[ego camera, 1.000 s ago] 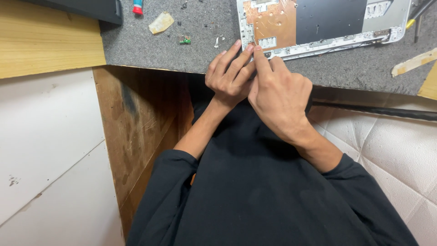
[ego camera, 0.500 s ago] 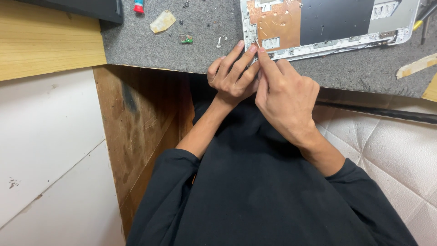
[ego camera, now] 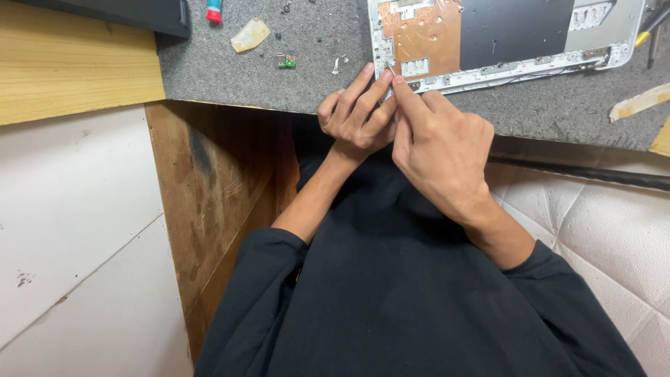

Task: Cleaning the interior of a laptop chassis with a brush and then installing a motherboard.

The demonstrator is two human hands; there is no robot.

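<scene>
- The left hand [ego camera: 354,119] and right hand [ego camera: 440,143] press together at the near edge of the grey worktop [ego camera: 558,105].
- Their fingers [ego camera: 380,87] pinch a tiny pale sliver [ego camera: 388,68]; both hands are clenched on it, fingertips meeting.
- The sliver sits just at the near left corner of the opened laptop base [ego camera: 502,35], white-framed with a copper sheet, which lies on the far right of the worktop.
- A small green part [ego camera: 285,63] and a yellowish scrap [ego camera: 250,35] lie to the left, well apart from the hands.
</scene>
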